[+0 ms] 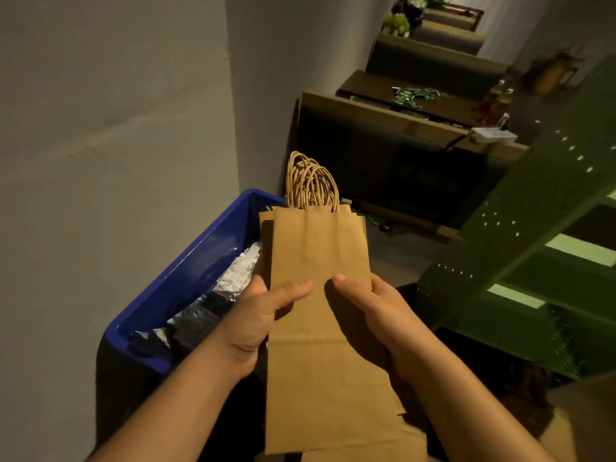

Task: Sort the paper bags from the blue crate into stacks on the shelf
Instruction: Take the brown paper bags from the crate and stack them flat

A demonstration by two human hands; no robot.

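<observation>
Kraft paper bags (320,295), flat bundle with twisted handles far: lifted above the blue crate (186,278), shelf (520,261) at right. Left hand (256,315) and right hand (373,305) each pinch an edge, thumbs on top, likely squaring the bundle for stacking.

head cam | worn high | faces forward-down | close on hands (310,315)

Plain brown paper bags (320,328), blue crate (186,278), green shelf (520,248).
</observation>
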